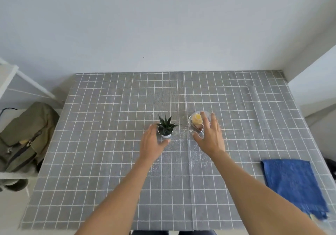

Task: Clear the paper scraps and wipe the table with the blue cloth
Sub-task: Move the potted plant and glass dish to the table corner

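Note:
Tiny white paper scraps point(179, 144) lie scattered over the middle of the grey checked tablecloth point(109, 162). The blue cloth point(292, 185) lies flat at the table's right front edge, away from both hands. My left hand point(151, 144) is open, fingers curved around the left side of a small potted succulent point(166, 128), thumb just below its white pot. My right hand point(211, 136) is wrapped over the right side of a clear plastic container point(195, 123) holding a yellow cake.
An olive backpack point(23, 134) rests on a white chair to the table's left. A white wall runs behind the table, and a white ledge point(316, 82) borders its far right corner.

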`<state>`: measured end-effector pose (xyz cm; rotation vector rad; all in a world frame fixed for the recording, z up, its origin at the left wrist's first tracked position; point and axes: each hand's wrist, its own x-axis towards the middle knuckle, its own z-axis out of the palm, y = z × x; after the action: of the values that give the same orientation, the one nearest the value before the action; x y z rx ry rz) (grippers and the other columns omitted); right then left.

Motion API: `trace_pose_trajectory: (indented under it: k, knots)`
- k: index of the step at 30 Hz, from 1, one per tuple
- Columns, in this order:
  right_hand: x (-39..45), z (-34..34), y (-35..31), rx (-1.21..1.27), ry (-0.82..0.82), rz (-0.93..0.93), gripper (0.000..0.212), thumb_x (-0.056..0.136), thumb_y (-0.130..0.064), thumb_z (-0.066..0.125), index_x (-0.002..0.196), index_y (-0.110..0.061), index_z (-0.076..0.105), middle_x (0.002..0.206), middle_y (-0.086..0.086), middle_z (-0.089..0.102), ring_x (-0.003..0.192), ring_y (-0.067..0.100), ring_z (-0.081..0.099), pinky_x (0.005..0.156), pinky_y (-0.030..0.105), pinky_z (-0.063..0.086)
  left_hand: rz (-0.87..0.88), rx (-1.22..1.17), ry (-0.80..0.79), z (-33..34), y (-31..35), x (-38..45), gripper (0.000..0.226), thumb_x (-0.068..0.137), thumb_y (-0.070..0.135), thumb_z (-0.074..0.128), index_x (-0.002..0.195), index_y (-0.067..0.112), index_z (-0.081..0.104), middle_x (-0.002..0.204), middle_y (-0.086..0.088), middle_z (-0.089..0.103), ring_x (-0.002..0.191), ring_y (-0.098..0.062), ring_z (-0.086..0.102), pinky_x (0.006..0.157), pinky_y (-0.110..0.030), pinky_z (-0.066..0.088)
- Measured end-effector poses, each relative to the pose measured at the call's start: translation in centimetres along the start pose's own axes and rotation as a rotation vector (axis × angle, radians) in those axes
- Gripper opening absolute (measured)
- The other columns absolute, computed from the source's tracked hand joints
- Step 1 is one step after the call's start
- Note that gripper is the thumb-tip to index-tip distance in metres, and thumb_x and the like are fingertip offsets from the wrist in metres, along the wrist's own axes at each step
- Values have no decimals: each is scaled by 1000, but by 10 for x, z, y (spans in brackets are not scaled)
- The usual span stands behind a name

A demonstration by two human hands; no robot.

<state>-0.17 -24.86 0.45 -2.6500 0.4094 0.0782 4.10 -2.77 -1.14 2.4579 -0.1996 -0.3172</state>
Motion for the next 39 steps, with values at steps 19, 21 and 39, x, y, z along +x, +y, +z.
trace_pose_trajectory:
  k: [19,21,39]
  knots:
    - [22,26,18,222,103,-48,103,63,-55,79,140,-37,14,149,22,21,130,45,35,87,56,50,-14,-279,147,17,12,5,41,72,35,79,107,24,59,97,13,66,90,-2,61,79,-17,46]
    - [24,28,18,235,111,-43,102,63,-52,80,140,-36,15,147,22,25,130,43,36,88,55,50,-19,-286,149,17,12,5,41,73,33,79,107,23,60,97,11,67,89,-4,63,79,-19,48]
    - [32,34,27,287,147,-121,100,61,-69,73,141,-34,23,141,22,38,131,38,36,100,60,37,-40,-290,169,15,13,3,38,74,27,80,106,19,60,95,10,68,82,-3,63,71,-6,40]
